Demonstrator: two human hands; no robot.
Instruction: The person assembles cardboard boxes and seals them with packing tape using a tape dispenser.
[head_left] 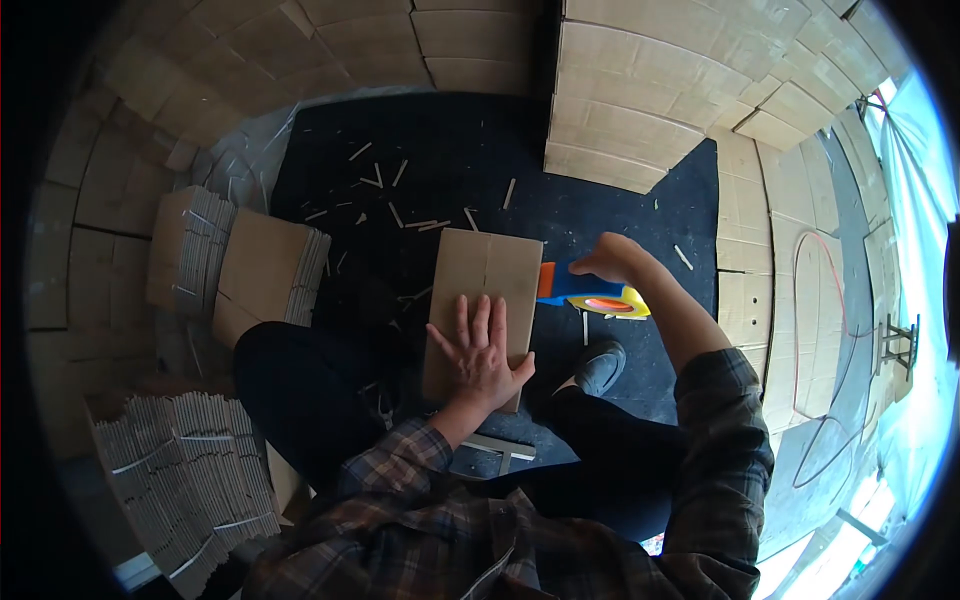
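A closed brown cardboard box (487, 268) is in front of me, between my legs. My left hand (480, 350) lies on its near part with the fingers spread. At the box's right side, my right hand (608, 260) grips a blue and orange tape dispenser (568, 283) that carries a yellow-rimmed roll. The dispenser's orange end is at the right edge of the box. Whether it touches the box, and whether any tape runs onto it, I cannot tell.
Tied bundles of flat cardboard (190, 470) stand at the lower left, with two more stacks (262, 265) above them. Stacked cartons (630, 90) rise at the back. Cardboard strips (398, 173) litter the black mat (620, 215). A red hose (797, 300) lies at right.
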